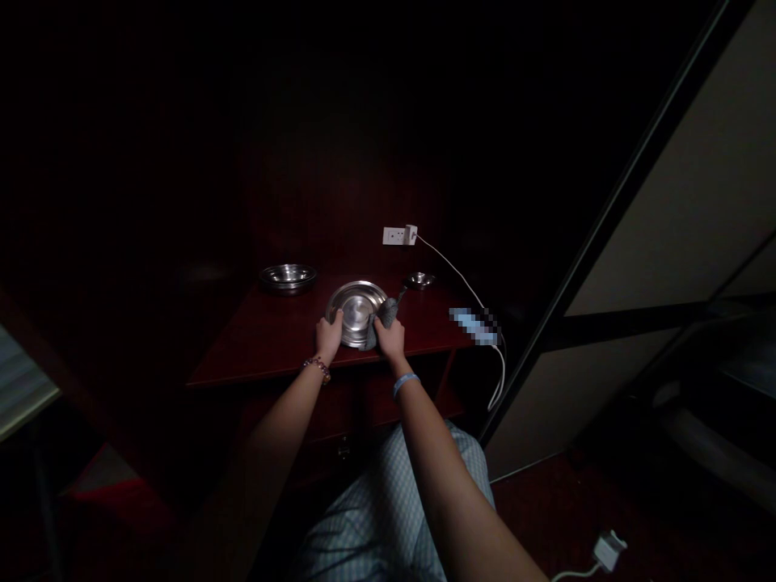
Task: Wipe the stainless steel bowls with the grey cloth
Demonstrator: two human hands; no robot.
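Note:
A shiny round metal plate (357, 311) is held tilted up at the front of a dark red wooden desk (242, 347). Its left rim is gripped by my left hand (329, 335), thumb on the inner side and a beaded bracelet at the wrist. On the right side, my right hand (391, 335) closes around a grey cloth (386, 311) pressed against the plate's rim. The fingers behind the plate are hidden. Further back on the desk, a stack of metal bowls or plates (288, 277) stands at left and a small metal bowl (420, 280) at right.
A wall socket (397, 235) holds a white plug, whose cable (452, 267) runs down to a blurred-out bluish object (476, 326) at the desk's right edge. A panelled partition (643, 202) rises at right. A white adapter (609, 551) lies at lower right.

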